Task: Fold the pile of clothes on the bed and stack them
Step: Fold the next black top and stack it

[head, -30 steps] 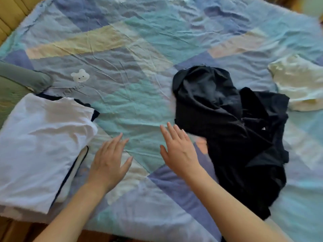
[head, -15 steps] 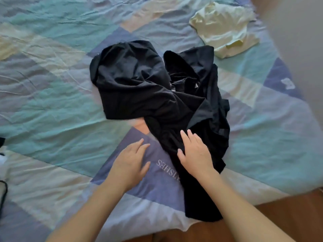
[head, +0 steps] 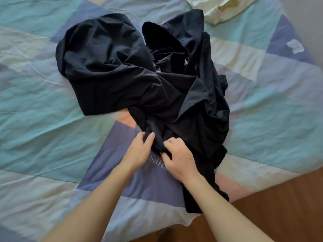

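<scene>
Head view – bed's near edge: the patchwork bedspread ends at the bottom right, where the wooden floor shows; the tail of the black clothes pile hangs just over that edge.
Black clothes pile: crumpled, unfolded, lying across the middle of the bed toward the near edge.
Left hand: fingers curled, pinching a fold at the pile's near end.
Right hand: fingers curled round the same bunched fold, just beside the left hand.
Open room: bare bedspread to the left of the pile and between the forearms – a purple patch with printed lettering lies under the hands.
Far right corner: a cream garment, crumpled, apart from the pile.
Surface: wrinkled quilt of teal, purple, cream and pink patches.
</scene>
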